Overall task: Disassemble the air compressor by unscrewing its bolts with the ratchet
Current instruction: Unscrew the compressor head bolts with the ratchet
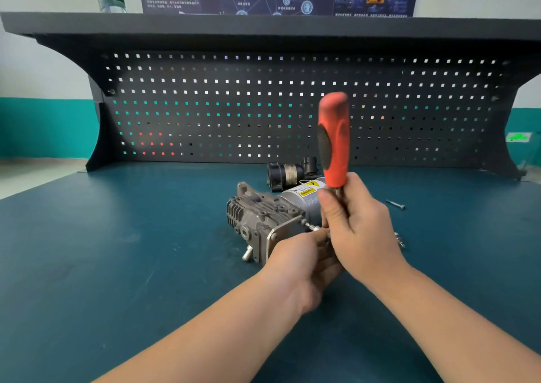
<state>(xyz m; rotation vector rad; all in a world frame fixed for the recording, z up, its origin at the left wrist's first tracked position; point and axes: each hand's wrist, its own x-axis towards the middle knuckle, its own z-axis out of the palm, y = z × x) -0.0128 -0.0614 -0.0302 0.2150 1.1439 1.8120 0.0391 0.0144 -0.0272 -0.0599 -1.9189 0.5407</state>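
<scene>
1. Compressor (263,221) lies mid-bench (117,236); right hand (357,230) fingers wrap ratchet (333,139) below its handle.
2. Left hand (301,256) fingers pinch near the bit (311,226); should steady it square on the bolt.
3. Short swings, likely safest.

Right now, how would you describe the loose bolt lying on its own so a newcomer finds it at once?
Start at the air compressor in the middle of the blue-green bench top. Look right, past the right hand holding the red-handled ratchet. The loose bolt lies flat there: long, thin, alone, unlike the small hardware lying nearer the person.
</scene>
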